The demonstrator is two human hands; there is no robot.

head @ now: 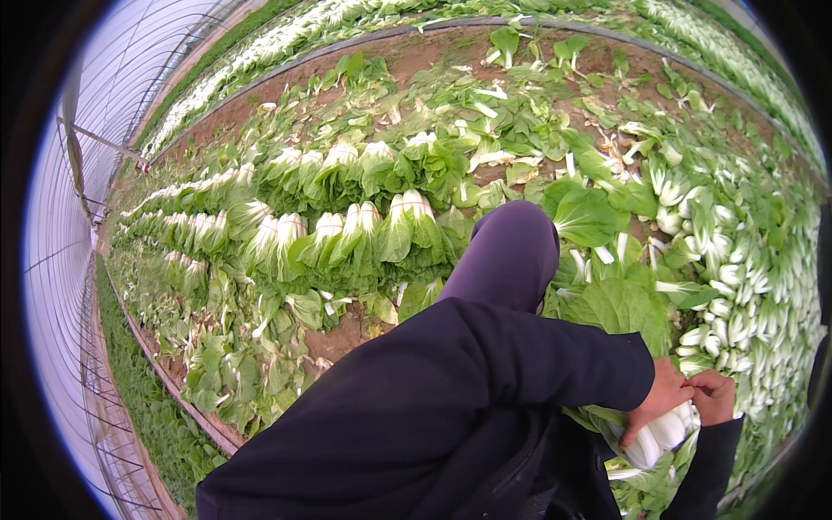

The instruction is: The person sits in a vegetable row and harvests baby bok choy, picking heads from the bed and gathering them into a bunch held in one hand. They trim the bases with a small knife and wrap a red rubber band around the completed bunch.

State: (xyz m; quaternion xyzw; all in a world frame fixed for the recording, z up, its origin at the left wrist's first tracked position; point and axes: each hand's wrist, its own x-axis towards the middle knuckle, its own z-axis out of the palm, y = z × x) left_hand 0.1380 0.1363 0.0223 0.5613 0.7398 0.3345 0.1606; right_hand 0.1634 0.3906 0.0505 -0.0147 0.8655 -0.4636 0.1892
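Note:
At the lower right, my left hand grips a bunch of bok choy, its thick white stalks side by side and its leaves partly hidden under my dark sleeve. Close against it, my right hand pinches a thin red tie that shows between the fingers of both hands at the stalks. How far the tie goes around the bunch is hidden. A large green leaf spreads beyond my left forearm.
Rows of tied bok choy bunches stand stalks up at the left. Loose bok choy lies thickly at the right. Trimmed leaves litter the soil around my bent knee. A dark hose crosses the far side; greenhouse film curves at the left.

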